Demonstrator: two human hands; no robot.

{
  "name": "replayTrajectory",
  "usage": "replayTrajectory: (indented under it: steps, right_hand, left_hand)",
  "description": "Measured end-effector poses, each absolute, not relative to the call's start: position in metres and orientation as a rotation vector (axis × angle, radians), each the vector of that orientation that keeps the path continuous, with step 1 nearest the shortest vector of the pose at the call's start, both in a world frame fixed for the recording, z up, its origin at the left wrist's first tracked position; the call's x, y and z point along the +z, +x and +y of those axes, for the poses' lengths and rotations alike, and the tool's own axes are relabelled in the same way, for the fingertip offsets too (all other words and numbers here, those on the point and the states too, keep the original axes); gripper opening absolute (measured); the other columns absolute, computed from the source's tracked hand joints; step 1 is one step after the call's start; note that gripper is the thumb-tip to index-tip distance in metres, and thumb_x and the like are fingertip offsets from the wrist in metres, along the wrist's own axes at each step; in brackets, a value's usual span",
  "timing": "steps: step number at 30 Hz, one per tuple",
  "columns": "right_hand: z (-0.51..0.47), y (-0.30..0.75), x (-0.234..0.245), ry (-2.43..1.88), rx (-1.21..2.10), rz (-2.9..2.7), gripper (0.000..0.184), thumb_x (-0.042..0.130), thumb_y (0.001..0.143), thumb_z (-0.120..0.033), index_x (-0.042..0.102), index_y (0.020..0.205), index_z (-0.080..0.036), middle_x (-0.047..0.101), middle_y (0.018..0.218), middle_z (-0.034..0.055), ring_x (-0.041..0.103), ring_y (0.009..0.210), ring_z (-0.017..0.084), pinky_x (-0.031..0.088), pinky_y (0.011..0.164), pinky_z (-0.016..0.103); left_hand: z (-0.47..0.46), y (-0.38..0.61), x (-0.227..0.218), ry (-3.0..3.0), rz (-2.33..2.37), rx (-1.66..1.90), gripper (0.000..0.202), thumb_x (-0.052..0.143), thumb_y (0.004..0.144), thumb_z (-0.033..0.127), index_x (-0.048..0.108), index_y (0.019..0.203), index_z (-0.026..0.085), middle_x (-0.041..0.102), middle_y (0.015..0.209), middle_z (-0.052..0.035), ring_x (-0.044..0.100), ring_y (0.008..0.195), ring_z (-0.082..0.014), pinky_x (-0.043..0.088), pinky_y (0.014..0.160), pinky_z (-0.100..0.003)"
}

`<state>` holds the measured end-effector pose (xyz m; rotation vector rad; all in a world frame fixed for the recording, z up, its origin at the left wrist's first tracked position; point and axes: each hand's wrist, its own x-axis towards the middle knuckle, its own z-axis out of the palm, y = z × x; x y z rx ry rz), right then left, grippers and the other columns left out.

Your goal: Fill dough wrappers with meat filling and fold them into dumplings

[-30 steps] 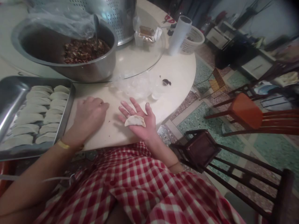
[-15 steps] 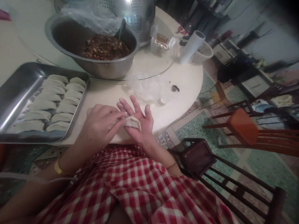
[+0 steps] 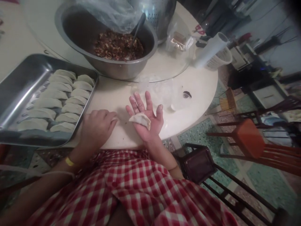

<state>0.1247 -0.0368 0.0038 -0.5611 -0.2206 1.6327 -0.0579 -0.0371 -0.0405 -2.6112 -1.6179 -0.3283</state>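
A folded dumpling (image 3: 142, 120) with a pale, pleated edge rests on the upturned palm of my right hand (image 3: 151, 125). The fingers of that hand are stretched out and spread, with white flour on their tips. To the left, my left hand (image 3: 97, 127) hovers by the table edge, its back toward me. Its fingers are bent and pressed together, with nothing showing in them. Left of it, a metal tray (image 3: 14, 91) holds two rows of similar dumplings (image 3: 71, 108).
Beyond the hands stands a steel bowl (image 3: 117, 69) of chopped brown filling (image 3: 117, 47) with a spoon handle (image 3: 139, 26) and a plastic bag (image 3: 113, 14). Farther right are a plastic-film roll (image 3: 213, 50), a white basket (image 3: 219, 58) and red-handled scissors (image 3: 199, 29). Chairs (image 3: 199, 163) stand at the right.
My left hand has drawn back leftward from the dumpling, and its fingers no longer touch it. The dumpling stays on my right palm. The camera view has shifted slightly.
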Motion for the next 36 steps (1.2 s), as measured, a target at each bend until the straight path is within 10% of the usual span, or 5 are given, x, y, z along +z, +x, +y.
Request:
replayTrajectory:
  steps: [10,18,26,36]
  right_hand:
    - [-0.03,0.128,-0.004,-0.607,1.618,-0.201,0.054,0.028,0.094,-0.064,0.064,0.119,-0.032,0.07,0.123,0.0038,0.058,0.128,0.022,0.027,0.121,0.055]
    - [-0.026,0.122,-0.001,-0.659,1.704,-0.233,0.056,0.027,0.093,-0.065,0.059,0.125,-0.031,0.065,0.132,0.0053,0.055,0.131,0.021,0.031,0.118,0.053]
    - [-0.008,0.087,0.035,-0.541,1.946,-0.216,0.053,0.022,0.097,-0.056,0.064,0.116,-0.029,0.075,0.112,0.0031,0.068,0.108,0.02,0.036,0.117,0.05]
    - [-0.012,0.068,0.028,-0.572,1.926,-0.214,0.053,0.029,0.093,-0.061,0.066,0.114,-0.03,0.075,0.114,0.0039,0.066,0.114,0.021,0.034,0.12,0.05]
  left_hand:
    - [-0.066,-0.061,-0.031,-2.661,-1.598,-0.186,0.029,0.044,0.099,0.024,0.066,0.117,0.019,0.068,0.114,-0.0162,0.061,0.094,-0.0311,0.037,0.072,-0.043]
    - [-0.044,-0.079,-0.008,-2.714,-1.35,-0.222,0.041,0.05,0.099,0.037,0.053,0.061,0.022,0.059,0.065,-0.0065,0.054,0.071,-0.0246,0.034,0.063,-0.039]
    - [-0.033,-0.081,0.043,-2.641,-1.444,-1.21,0.023,0.043,0.096,0.016,0.063,0.088,0.023,0.07,0.087,-0.0021,0.063,0.084,-0.0209,0.046,0.083,-0.041]
    - [-0.03,-0.081,0.038,-2.669,-1.513,-0.898,0.019,0.053,0.099,0.028,0.066,0.087,0.027,0.07,0.088,-0.0019,0.061,0.086,-0.0246,0.043,0.08,-0.045]
